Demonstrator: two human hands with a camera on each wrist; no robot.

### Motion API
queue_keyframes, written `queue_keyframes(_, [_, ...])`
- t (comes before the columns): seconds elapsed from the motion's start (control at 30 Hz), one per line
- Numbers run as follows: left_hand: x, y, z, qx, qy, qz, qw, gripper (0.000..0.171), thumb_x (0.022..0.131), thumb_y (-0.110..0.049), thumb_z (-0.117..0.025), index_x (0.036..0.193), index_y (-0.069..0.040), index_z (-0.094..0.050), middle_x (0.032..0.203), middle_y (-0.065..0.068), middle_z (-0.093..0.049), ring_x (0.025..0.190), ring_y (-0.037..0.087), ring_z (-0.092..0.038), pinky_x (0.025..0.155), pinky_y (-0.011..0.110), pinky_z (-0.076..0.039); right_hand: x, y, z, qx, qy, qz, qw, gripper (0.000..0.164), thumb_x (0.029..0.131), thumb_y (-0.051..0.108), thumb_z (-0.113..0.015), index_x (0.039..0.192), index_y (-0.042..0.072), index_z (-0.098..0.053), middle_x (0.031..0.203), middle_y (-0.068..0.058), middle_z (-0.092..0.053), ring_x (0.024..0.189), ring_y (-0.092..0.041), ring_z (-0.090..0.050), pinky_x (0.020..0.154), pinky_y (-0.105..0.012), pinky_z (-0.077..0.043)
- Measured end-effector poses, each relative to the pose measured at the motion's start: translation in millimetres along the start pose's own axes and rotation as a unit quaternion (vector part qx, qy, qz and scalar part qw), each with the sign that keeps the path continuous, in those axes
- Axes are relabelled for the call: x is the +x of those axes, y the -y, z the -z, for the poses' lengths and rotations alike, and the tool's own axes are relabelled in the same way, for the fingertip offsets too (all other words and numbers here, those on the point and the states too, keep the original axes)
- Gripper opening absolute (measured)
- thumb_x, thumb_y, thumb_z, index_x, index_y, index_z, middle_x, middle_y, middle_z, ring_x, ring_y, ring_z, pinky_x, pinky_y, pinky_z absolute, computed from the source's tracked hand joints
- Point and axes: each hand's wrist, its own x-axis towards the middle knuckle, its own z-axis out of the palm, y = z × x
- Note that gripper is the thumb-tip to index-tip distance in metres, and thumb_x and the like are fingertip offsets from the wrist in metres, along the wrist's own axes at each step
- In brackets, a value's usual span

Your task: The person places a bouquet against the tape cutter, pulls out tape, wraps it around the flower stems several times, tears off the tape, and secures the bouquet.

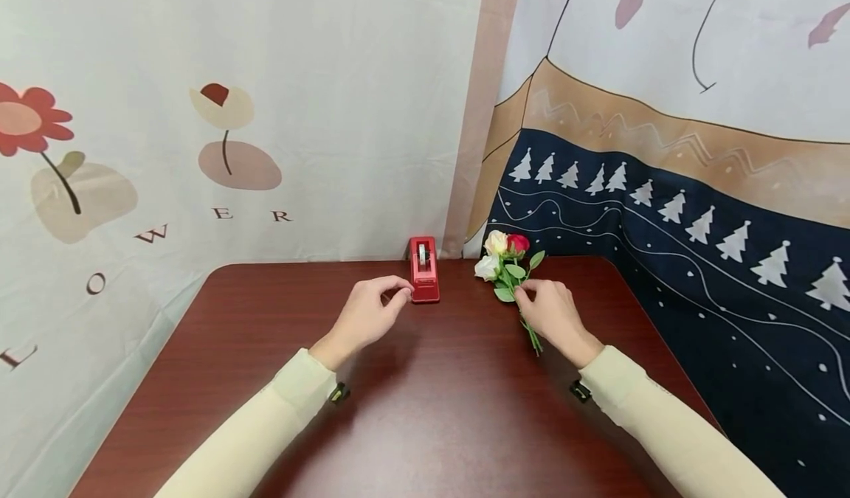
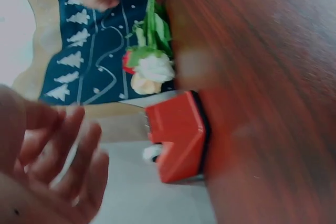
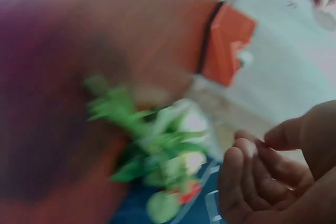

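A red tape dispenser (image 1: 425, 271) with a pale roll stands near the table's back edge. My left hand (image 1: 364, 315) hovers at its left, fingers loosely bent and nothing held; in the left wrist view a gap separates the hand (image 2: 58, 156) from the dispenser (image 2: 181, 137). A small bunch of roses (image 1: 506, 262), one red and the others white or cream, lies to the dispenser's right. Over its green stems (image 1: 529, 332) hangs my right hand (image 1: 550, 310). The right wrist view shows that hand (image 3: 273, 177) apart from the blurred flowers (image 3: 163, 145), its fingers loosely curled and holding nothing.
Everything lies on a dark red-brown wooden table (image 1: 438, 424). Behind it hangs a pale cloth (image 1: 358, 114) printed with flowers and letters. A dark blue cloth (image 1: 697, 299) with white trees hangs along the right side. Each wrist bears a small black device (image 1: 581, 390).
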Motion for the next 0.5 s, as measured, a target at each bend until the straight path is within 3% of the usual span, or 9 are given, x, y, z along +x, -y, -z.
queue_keyframes(0.1, [-0.4,-8.8,0.7,0.051,-0.054,-0.008,0.9972,0.019,0.11,-0.026,-0.066,0.12,-0.019,-0.081,0.11,-0.001,-0.083,0.092,0.021,-0.071,0.086,0.042,-0.06,0.1,24.8,-0.6,0.024,-0.053,0.062,0.996,0.026,0.105,0.023,-0.066,0.112,0.007,-0.087,0.103,-0.014,-0.085,0.086,-0.033,-0.077,0.083,-0.055,-0.062])
queue_keyframes(0.2, [-2.9,-16.7,-0.8,0.107,-0.083,-0.026,0.9905,0.026,0.111,-0.025,-0.062,0.129,-0.015,-0.078,0.123,0.004,-0.081,0.109,0.026,-0.072,0.097,0.049,-0.06,0.6,46.3,-5.1,0.036,-0.089,0.117,0.989,0.023,0.105,0.021,-0.069,0.11,0.008,-0.087,0.104,-0.013,-0.086,0.089,-0.033,-0.08,0.085,-0.055,-0.063])
queue_keyframes(0.37, [-8.8,-21.9,-10.8,0.185,-0.073,-0.044,0.9789,0.04,0.113,-0.028,-0.058,0.146,-0.008,-0.068,0.148,0.012,-0.071,0.137,0.036,-0.065,0.111,0.057,-0.052,-1.6,70.8,-20.2,0.01,-0.105,0.173,0.979,0.024,0.108,0.024,-0.069,0.118,0.009,-0.085,0.112,-0.012,-0.086,0.099,-0.031,-0.083,0.09,-0.05,-0.066])
queue_keyframes(0.5, [-13.1,-16.4,-21.5,0.235,-0.043,-0.028,0.9707,0.057,0.114,-0.039,-0.055,0.161,-0.007,-0.054,0.17,0.017,-0.053,0.158,0.04,-0.049,0.126,0.064,-0.04,-7.5,80.0,-35.3,-0.026,-0.075,0.189,0.979,0.035,0.111,0.03,-0.065,0.135,0.007,-0.078,0.129,-0.014,-0.082,0.115,-0.031,-0.082,0.099,-0.05,-0.065])
